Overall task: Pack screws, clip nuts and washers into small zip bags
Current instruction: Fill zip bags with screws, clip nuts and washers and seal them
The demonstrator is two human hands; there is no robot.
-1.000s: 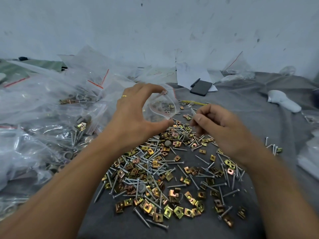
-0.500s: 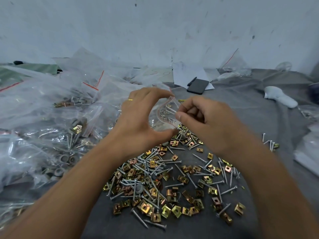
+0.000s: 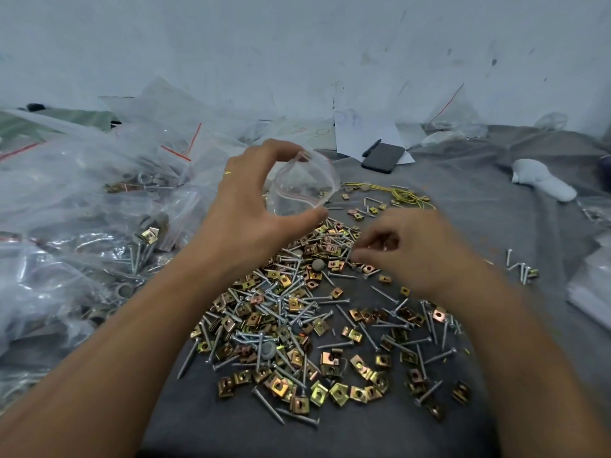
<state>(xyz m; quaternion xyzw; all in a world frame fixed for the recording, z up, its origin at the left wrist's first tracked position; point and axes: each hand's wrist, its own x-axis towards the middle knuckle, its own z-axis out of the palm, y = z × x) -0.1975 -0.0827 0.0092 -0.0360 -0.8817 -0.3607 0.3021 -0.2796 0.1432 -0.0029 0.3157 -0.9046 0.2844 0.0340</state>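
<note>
My left hand (image 3: 251, 209) holds a small clear zip bag (image 3: 302, 186) with a red seal line, its mouth spread wide between thumb and fingers. My right hand (image 3: 406, 249) is lower and to the right, blurred, its fingertips down on the far part of the heap of silver screws and brass-coloured clip nuts (image 3: 297, 312) on the grey cloth (image 3: 479, 200). I cannot tell whether the fingers pinch a piece. A grey round washer (image 3: 318, 264) lies in the heap near the fingertips, another washer (image 3: 267, 348) lower down.
A big mound of filled zip bags (image 3: 82, 226) covers the left side. A dark phone (image 3: 383, 157) and white papers (image 3: 363, 133) lie at the back, yellow wire (image 3: 403, 195) behind the heap, a white object (image 3: 542, 180) far right, a few loose screws (image 3: 522, 269) at right.
My right hand left the bag's mouth and dropped down and right onto the heap. The left hand keeps the bag held up with its mouth spread.
</note>
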